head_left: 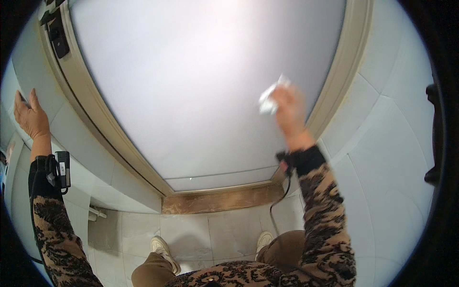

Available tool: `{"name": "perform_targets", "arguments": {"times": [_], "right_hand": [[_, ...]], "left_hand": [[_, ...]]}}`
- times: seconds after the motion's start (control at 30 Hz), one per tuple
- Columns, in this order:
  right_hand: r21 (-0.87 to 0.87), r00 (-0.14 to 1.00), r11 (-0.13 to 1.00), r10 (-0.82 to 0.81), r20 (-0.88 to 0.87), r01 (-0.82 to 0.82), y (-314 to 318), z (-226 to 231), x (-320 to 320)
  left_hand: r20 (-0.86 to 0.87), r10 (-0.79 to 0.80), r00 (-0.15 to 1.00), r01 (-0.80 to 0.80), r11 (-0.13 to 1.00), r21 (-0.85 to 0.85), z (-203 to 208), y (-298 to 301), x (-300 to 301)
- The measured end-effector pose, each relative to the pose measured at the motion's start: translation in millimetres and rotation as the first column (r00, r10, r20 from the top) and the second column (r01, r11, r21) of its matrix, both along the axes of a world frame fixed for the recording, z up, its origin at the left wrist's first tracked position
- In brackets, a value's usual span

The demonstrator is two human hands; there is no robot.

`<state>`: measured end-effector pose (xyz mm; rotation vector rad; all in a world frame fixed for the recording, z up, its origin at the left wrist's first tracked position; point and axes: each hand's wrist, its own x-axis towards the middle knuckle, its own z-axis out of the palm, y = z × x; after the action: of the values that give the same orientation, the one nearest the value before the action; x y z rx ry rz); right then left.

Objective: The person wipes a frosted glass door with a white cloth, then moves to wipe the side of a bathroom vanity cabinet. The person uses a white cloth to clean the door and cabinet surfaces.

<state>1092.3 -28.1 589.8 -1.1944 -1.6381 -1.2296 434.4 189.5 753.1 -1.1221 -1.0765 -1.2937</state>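
Observation:
My right hand point(290, 111), smeared by motion, grips a crumpled white tissue point(271, 97) in front of the right half of a frosted door panel point(205, 100). The tissue appears to be against the panel; the exact contact is hidden. A beige frame point(98, 115) runs around the panel. Off to the far left, my left hand point(31, 119) is raised by the pale wall tiles, thumb and fingers apart. It seems to lean on the wall there, though I cannot tell for certain.
A dark door handle point(58, 36) is on the frame's upper left. Below the door lies a brown stone threshold point(222, 198), then grey floor tiles point(184, 232) under my shoes. A white pipe point(98, 213) shows at lower left. Cables hang from devices on both wrists.

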Motion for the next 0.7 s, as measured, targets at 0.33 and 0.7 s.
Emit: {"name": "perform_targets", "arguments": {"times": [0.33,0.7], "right_hand": [[0.475,0.983,0.878,-0.135,0.126,0.06,-12,159,62],[0.299,0.888,0.884,-0.227,-0.399,0.36,-31,-79,84]], "left_hand": [[-0.08,0.077,0.994,-0.072,0.995,0.065,0,13,-23],[-0.013,-0.01,1.0,0.009,0.996,-0.093,14,15,-17]]}}
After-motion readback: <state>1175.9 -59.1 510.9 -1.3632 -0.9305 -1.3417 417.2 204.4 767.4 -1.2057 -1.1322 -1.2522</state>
